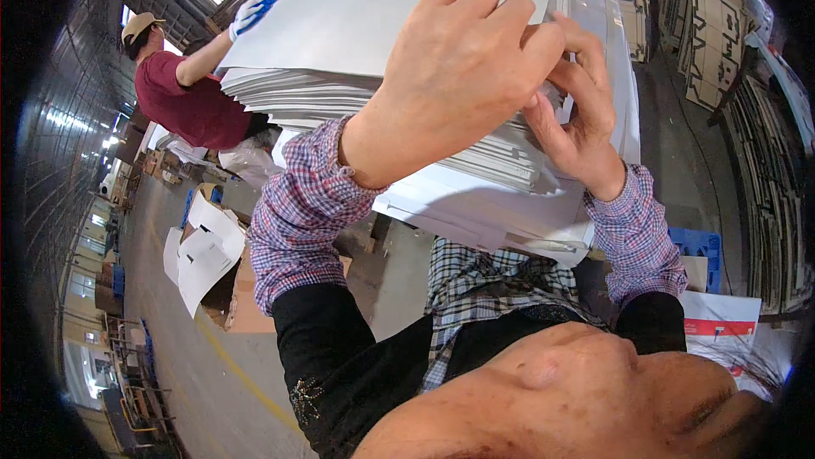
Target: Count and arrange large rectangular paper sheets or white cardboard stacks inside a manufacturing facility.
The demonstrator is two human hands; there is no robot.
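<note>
stack of white sheets [407,94]: tall pile of white card or paper, centre of view at the wearer's chest height, edges stepped and fanned on the near side
top sheet [382,0]: lies flat, pressed down from both ends, so the pile stays squared
left hand [463,60]: palm down on the near corner of the top sheet, fingers curled over the edge, weighing the pile down
right hand [577,111]: just beside the left, fingertips [552,94] pinched narrow into the fanned edges, seemingly separating a few sheets; cannot tell how many are caught
sleeves [306,213]: plaid cuffs over black, both forearms raised from the lower edge to reach the stack
co-worker's gloved hand [252,11]: white and blue glove resting on the far left corner of the same stack, likely steadying that end
co-worker [182,94]: red shirt, tan cap, standing at far left
die-cut cardboard blanks [705,34]: leaning upright at upper right, well apart
loose white sheets [199,251]: lying on brown cartons low at left
</note>
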